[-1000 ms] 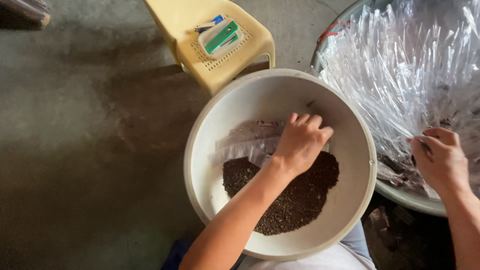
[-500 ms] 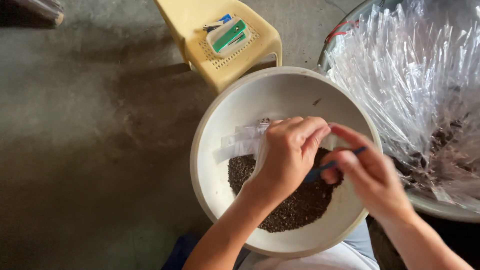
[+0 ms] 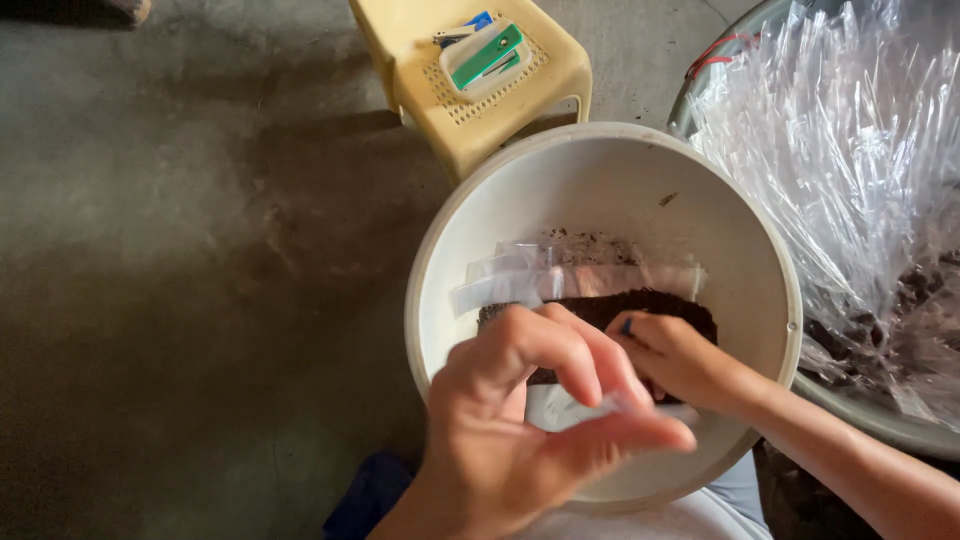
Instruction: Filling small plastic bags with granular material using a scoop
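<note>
Left hand point(image 3: 520, 420), blurred, pinches a small clear bag point(image 3: 590, 405) between thumb and fingers above the near rim of the white basin point(image 3: 440, 260). Right hand point(image 3: 670, 355) is closed on a thin blue-tipped tool (mostly hidden), resting in the dark soil point(image 3: 650, 305). More clear bags point(image 3: 520, 275) lie flat inside; a yellow stool point(image 3: 470, 110) and a heap of clear bags point(image 3: 840, 150) are cut off by the frame

Head view, steeply downward (close)
</note>
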